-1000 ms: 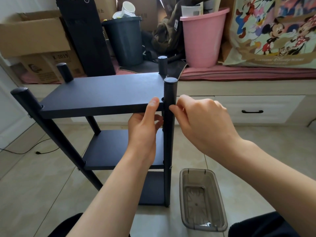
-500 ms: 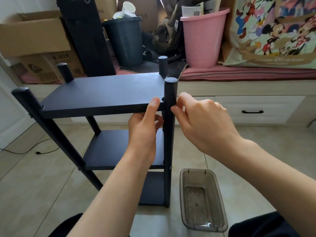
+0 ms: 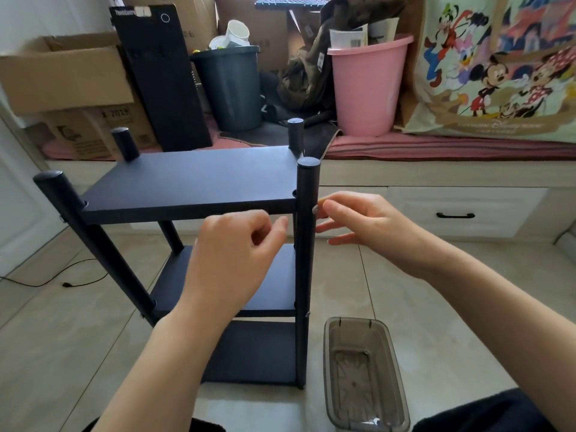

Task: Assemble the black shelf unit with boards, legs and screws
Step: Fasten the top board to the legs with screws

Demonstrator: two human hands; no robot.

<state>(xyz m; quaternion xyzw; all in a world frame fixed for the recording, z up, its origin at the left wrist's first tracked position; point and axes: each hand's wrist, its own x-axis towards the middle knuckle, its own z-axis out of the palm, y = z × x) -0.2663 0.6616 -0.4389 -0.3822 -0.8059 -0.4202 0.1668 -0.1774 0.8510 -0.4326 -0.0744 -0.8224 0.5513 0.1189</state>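
Screw [image 3: 315, 209] beside right hand [image 3: 367, 224]

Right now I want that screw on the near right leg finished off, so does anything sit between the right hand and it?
Nothing visible does. The right hand hangs just right of the near right leg, fingertips beside the screw in the leg's side at top board height. The left hand is on the leg's other side.

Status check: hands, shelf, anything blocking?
Left hand loosely curled, empty, off the shelf. Right hand open beside the screw in the front leg. Nothing blocking.
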